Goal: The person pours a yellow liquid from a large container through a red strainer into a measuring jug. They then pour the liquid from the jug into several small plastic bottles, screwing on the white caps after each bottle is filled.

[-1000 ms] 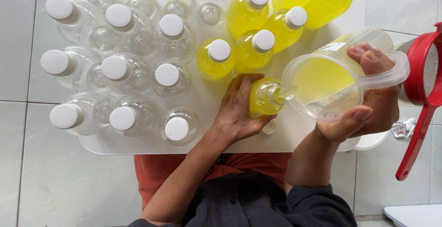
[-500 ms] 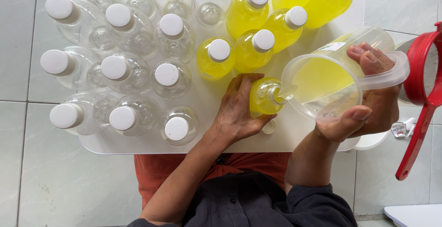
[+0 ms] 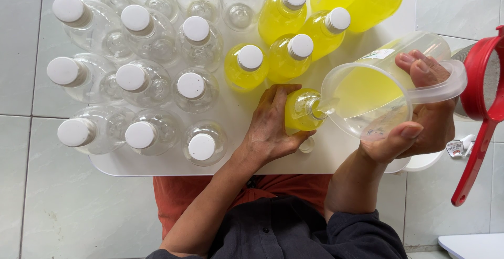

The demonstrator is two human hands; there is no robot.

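Note:
My left hand [image 3: 273,127] grips an uncapped clear bottle [image 3: 301,111] partly filled with yellow liquid, standing on a white tray [image 3: 236,156]. My right hand [image 3: 422,122] holds a clear plastic measuring jug [image 3: 378,88] by its handle, tilted so its spout meets the bottle's mouth. Yellow liquid fills the lower part of the jug. A loose white cap [image 3: 307,145] lies on the tray beside my left hand.
Several capped bottles of yellow liquid [image 3: 286,17] stand at the tray's far right. Several empty capped clear bottles [image 3: 142,80] fill the left side. A red-rimmed strainer [image 3: 483,96] hangs at the right edge. White floor tiles [image 3: 31,196] surround the tray.

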